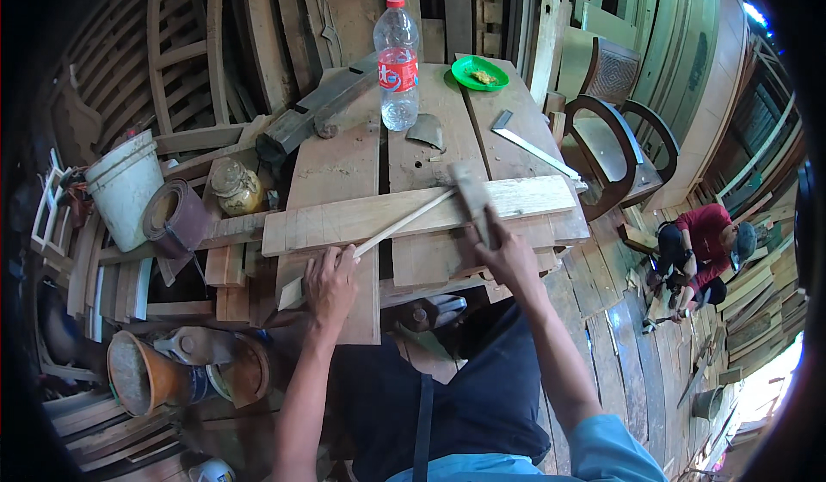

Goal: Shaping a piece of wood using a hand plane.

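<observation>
My left hand (331,286) is closed round a thin wooden stick (404,221) and presses it down at the near edge of a pale wooden board (361,218). The stick slants across the board to the far right. My right hand (508,258) grips a flat greyish block (470,194), smeared by motion, over the stick's far end. Whether the block touches the stick cannot be made out. Under the board is a plank workbench (335,159). A curved dark piece (427,131) lies beyond the board.
Farther back stand a clear bottle (397,78) with a red cap and a green dish (480,73) with food. A try square (538,153) lies at right. Left are a white bucket (125,194), a sandpaper roll (176,220) and a jar (235,187). Another person (705,241) crouches far right.
</observation>
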{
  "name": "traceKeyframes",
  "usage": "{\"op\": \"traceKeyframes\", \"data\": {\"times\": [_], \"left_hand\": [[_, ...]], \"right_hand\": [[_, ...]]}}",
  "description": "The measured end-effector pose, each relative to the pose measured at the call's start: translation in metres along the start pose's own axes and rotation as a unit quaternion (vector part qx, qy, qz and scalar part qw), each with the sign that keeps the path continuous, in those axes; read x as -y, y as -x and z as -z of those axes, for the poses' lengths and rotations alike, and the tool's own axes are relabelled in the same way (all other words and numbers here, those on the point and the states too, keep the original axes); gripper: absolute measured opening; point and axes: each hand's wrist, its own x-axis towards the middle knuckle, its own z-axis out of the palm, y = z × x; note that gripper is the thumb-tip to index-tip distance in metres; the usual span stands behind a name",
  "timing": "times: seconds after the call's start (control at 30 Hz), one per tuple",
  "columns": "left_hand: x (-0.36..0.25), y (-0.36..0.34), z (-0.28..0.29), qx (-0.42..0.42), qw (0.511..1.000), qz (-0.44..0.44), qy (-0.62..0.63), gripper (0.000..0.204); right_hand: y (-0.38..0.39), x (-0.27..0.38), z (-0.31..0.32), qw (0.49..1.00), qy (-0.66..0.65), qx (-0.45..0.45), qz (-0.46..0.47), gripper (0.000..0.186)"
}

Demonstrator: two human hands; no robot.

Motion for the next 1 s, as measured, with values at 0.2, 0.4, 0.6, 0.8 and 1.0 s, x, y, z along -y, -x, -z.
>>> {"op": "traceKeyframes", "data": {"times": [0.2,0.4,0.6,0.8,1.0], "left_hand": [[0.012,0.010,-0.003,0.004,1.000,0.003,-0.012,0.023],[-0.002,0.003,-0.001,-0.012,1.000,0.005,0.006,0.018],[0.004,0.004,-0.004,-0.007,1.000,0.000,-0.012,0.016],[0.008,0.005,-0.008,-0.017,1.000,-0.010,-0.008,0.017],[-0.002,0.003,-0.002,-0.030,0.999,-0.027,-0.020,0.017]], "right_hand": [[0.048,0.022,-0.029,0.963,0.114,0.071,0.234,0.080],[0.014,0.013,-0.028,0.994,0.036,-0.031,0.095,0.079],[0.037,0.024,-0.032,0.978,0.087,0.071,0.173,0.079],[0.040,0.025,-0.042,0.978,0.081,0.060,0.185,0.081],[0.015,0.021,-0.008,0.999,-0.031,-0.012,0.032,0.072]]}}
